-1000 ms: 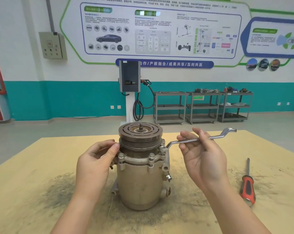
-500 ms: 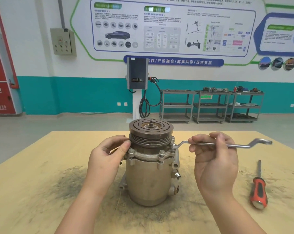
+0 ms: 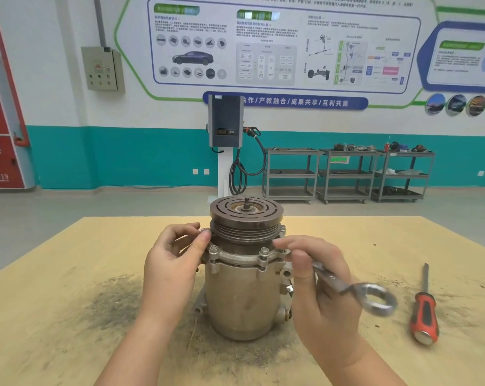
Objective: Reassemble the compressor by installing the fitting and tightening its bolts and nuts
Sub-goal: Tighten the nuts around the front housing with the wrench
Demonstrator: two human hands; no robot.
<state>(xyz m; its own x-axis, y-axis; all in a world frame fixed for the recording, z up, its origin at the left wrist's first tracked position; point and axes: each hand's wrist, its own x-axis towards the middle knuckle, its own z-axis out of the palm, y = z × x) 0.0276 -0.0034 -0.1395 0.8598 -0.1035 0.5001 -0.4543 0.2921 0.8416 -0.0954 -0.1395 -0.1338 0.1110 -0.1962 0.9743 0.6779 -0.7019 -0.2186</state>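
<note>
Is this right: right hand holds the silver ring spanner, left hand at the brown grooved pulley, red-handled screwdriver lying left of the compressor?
Not quite. The head view shows the red-handled screwdriver lying to the right of the metal compressor, not the left. The rest holds: right hand grips the silver ring spanner, left hand is at the brown grooved pulley.

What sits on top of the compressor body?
A grooved pulley with a slotted clutch plate and a short shaft stub at centre. The body's top face under the pulley is covered.
</note>
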